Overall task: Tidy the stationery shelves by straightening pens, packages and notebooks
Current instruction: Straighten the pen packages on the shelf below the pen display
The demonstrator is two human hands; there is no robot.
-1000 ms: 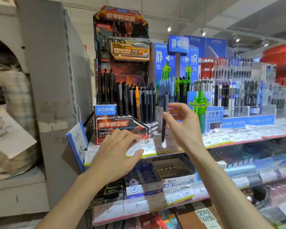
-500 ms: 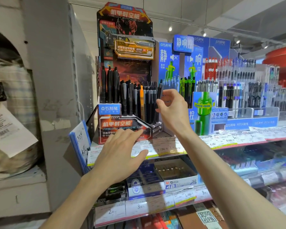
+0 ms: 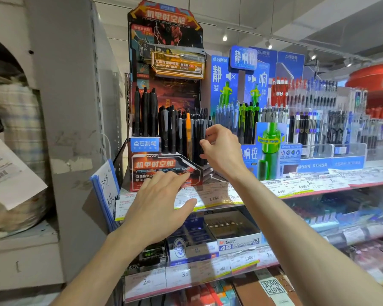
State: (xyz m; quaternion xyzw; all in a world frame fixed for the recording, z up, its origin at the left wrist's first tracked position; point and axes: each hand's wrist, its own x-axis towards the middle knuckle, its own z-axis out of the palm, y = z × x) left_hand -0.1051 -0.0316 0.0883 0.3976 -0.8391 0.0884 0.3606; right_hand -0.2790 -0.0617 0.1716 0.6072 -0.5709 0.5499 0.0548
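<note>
The right hand (image 3: 221,149) pinches a black pen (image 3: 202,149) at the right end of the orange-and-black display stand (image 3: 164,171); the left hand (image 3: 161,204), fingers straight, steadies its front. Lower shelves' boxes and notebooks look untouched.

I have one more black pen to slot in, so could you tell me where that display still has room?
Little room shows. The black pen rows stand packed around the orange pen, and the right hand pinches a pen at their right end. The one gap is above the shorter rows, right of the tall black pens. The shelf edge under the left hand holds only price tags.
</note>
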